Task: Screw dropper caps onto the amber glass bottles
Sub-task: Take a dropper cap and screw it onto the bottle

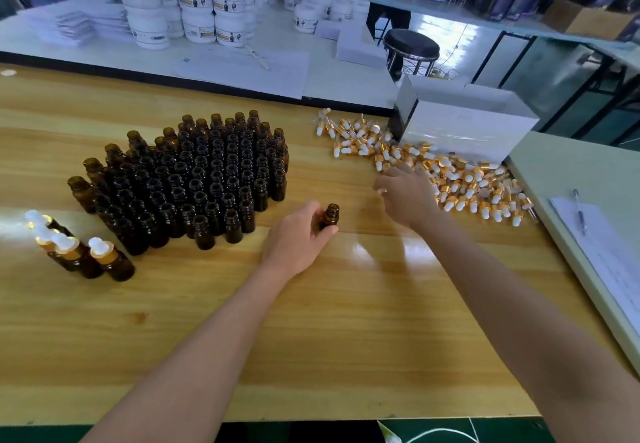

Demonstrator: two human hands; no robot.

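My left hand [298,235] grips one open amber bottle [330,216] upright on the wooden table [311,321]. My right hand [405,195] reaches over the near edge of a heap of gold-and-white dropper caps [460,179]; a white bit shows at its fingertips, and I cannot tell if it holds a cap. A dense block of several uncapped amber bottles [201,179] stands left of centre. Several capped bottles [79,252] stand at the far left.
An open white box [464,124] stands behind the caps. At the right lies a grey-green board [568,179] with a sheet of paper [602,252] and a pen [580,210]. White jars [194,10] crowd the table behind, and a black stool [410,46] stands beyond.
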